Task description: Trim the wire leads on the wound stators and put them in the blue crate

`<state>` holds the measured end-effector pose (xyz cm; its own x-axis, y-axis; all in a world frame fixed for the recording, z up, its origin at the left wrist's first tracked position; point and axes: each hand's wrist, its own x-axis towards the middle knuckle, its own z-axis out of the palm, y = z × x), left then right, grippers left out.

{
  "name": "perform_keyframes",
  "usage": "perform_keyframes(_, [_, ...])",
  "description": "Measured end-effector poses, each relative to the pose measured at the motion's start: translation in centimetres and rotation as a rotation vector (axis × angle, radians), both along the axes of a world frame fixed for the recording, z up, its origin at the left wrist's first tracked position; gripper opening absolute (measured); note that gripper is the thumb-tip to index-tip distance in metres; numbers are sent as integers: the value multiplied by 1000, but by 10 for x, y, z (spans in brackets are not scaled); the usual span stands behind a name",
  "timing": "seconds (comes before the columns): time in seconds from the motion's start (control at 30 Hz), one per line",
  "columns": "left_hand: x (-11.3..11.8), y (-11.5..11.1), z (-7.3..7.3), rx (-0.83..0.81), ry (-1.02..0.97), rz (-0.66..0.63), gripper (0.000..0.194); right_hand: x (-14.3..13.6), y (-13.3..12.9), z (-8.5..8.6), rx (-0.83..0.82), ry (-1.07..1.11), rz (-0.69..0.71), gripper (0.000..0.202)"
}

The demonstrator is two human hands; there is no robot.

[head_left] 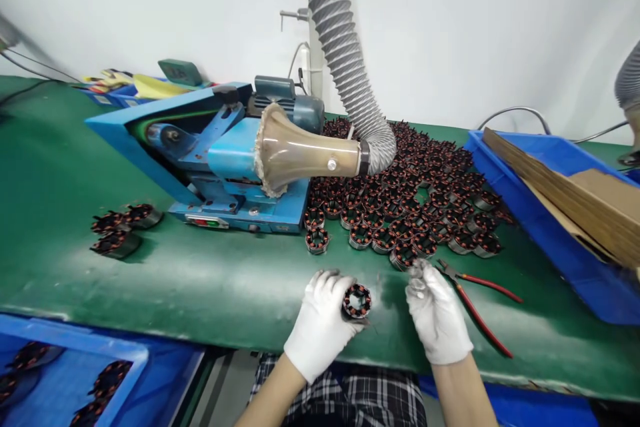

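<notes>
My left hand (325, 320), in a white glove, grips a ring-shaped wound stator (357, 301) from its left side, with the open ring facing up. My right hand (437, 310), also gloved, is raised to the right of it, apart from the stator. Its fingers are bent together at the tips; whatever they may hold is too small to make out. Just beyond those fingertips lie the nearest stators of a large pile (400, 213). Red-handled pliers (483, 323) rest on the green table right of my right hand, their jaws near its fingers.
A blue belt machine (235, 147) with a grey hose (340, 27) stands behind. Several stators (116, 243) lie at the left. A blue bin (545, 240) with cardboard (575, 207) is at the right. A blue tray (137, 353) with stators sits lower left.
</notes>
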<state>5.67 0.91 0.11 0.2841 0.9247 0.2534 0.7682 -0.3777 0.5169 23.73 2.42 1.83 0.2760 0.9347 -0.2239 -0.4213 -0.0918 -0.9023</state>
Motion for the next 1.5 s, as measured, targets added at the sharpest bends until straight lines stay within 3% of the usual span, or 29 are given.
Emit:
perform_keyframes(0.07, [-3, 1, 1, -8, 47, 53, 54, 2, -3, 9, 5, -148, 79, 27])
perform_keyframes(0.13, [-7, 1, 0, -18, 56, 50, 64, -3, -8, 18, -14, -505, 357, 29])
perform_keyframes(0.2, [-11, 0, -1, -59, 9, -35, 87, -10, -13, 22, -13, -939, 667, 43])
perform_keyframes(0.27, [-15, 0, 3, -139, -80, -108, 110, -16, -14, 20, 20, -1189, 856, 62])
perform_keyframes(0.33, [-15, 5, 13, -221, -152, -140, 120, -17, -13, 15, 35, -1231, 955, 71])
perform_keyframes(0.4, [-10, 13, 27, -265, -161, -207, 117, -14, -11, 10, 37, -1152, 1020, 71])
perform_keyframes(0.47, [-4, 22, 38, -304, -105, -357, 102, -9, -10, 7, 43, -1080, 1014, 63])
perform_keyframes(0.57, [3, 29, 43, -345, 5, -526, 59, -6, -14, 4, 47, -1035, 906, 35])
perform_keyframes(0.67, [5, 26, 40, -322, 79, -495, 36, -8, -21, 0, 37, -987, 796, 15])
perform_keyframes(0.8, [4, 18, 41, -262, 185, -423, 18, -11, -25, -6, -26, -765, 723, 22])
perform_keyframes(0.93, [5, 15, 40, -194, 249, -427, 15, -11, -23, -4, -120, -496, 722, 33])
perform_keyframes(1.1, [12, 10, 29, -147, 223, -356, 15, -4, -18, -1, -179, -262, 671, 37])
perform_keyframes(1.27, [17, 6, 24, -128, 207, -301, 17, 28, -13, -3, -126, -157, 335, 31])
perform_keyframes(1.37, [17, 6, 24, -123, 202, -295, 17, 36, -20, 0, -79, -244, 199, 27])
perform_keyframes(1.5, [16, 7, 24, -127, 212, -300, 16, 21, -36, -1, 147, -874, 326, 21])
